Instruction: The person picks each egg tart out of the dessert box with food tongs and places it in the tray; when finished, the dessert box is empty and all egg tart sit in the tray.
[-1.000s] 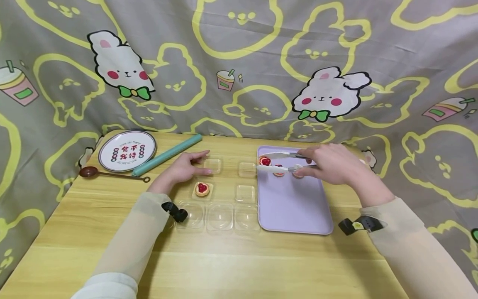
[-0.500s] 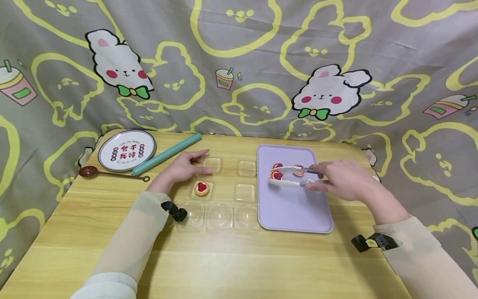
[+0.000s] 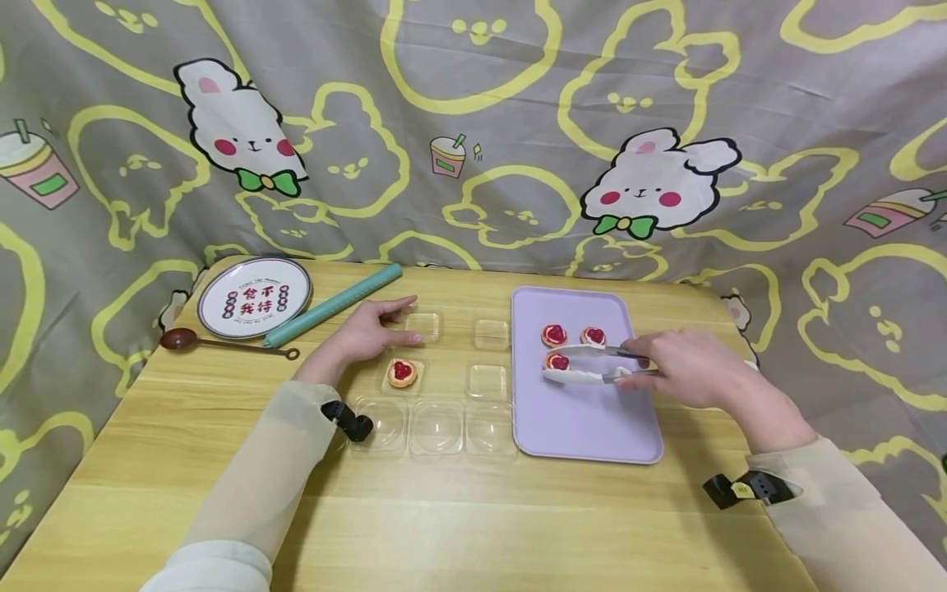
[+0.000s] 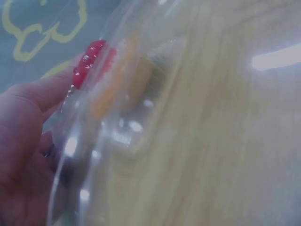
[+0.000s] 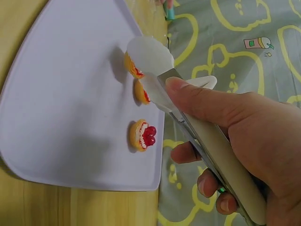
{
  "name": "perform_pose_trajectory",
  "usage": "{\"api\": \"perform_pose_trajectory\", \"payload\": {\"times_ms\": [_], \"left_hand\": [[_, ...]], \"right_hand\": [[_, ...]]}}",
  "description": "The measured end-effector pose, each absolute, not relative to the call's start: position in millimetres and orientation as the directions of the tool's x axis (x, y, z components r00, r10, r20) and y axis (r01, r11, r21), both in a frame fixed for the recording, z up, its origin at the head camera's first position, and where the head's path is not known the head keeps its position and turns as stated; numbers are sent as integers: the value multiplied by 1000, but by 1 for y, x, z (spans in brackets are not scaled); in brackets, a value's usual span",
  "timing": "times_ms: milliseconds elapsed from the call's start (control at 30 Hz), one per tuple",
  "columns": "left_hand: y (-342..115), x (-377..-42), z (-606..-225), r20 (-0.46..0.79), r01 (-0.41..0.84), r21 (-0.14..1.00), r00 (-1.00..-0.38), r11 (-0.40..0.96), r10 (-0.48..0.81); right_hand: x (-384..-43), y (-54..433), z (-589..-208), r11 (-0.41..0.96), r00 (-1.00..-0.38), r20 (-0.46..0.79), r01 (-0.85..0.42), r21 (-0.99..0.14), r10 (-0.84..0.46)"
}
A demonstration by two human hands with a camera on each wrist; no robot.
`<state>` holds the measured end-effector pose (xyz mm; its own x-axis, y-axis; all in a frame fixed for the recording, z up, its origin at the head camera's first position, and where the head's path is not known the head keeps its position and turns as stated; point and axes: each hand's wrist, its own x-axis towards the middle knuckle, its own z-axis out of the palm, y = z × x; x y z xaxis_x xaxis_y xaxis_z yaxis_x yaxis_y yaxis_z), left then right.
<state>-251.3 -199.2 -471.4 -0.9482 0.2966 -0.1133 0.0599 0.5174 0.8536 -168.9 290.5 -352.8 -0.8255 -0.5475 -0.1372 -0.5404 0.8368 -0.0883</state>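
Observation:
My right hand (image 3: 688,367) holds white-tipped metal tongs (image 3: 584,376) over the lilac tray (image 3: 584,427). Their two tips lie on either side of the nearest berry tart (image 3: 557,362); whether they squeeze it I cannot tell. Behind it on the tray are a second tart (image 3: 554,335) and a third tart (image 3: 593,336). On the left, my left hand (image 3: 366,330) has thumb and forefinger extended at a small clear container (image 3: 423,327). Another tart (image 3: 402,373) sits in a clear container just nearer to me, and shows through clear plastic in the left wrist view.
Two more small clear containers (image 3: 488,381) stand beside the tray. A row of clear domed lids (image 3: 436,427) lies nearer. At the back left are a plate (image 3: 254,298), a teal stick (image 3: 333,306) and a brown ladle (image 3: 180,339). A patterned curtain (image 3: 503,238) hangs behind the table.
The tongs have moved right and toward me, and the tart between their tips has shifted from the tray's back left edge to in front of the other two. My left hand has stayed put.

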Motion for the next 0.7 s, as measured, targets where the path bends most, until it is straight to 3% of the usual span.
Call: {"api": "perform_pose_trajectory", "payload": {"times_ms": [333, 700], "left_hand": [[-198, -256, -460, -80, 163, 794, -927, 586, 367], [-198, -254, -450, -94, 188, 757, -917, 626, 389]], "right_hand": [[-169, 296, -360, 849, -835, -152, -522, -90, -529], [-167, 302, -363, 857, -845, -143, -504, -108, -515]]}}
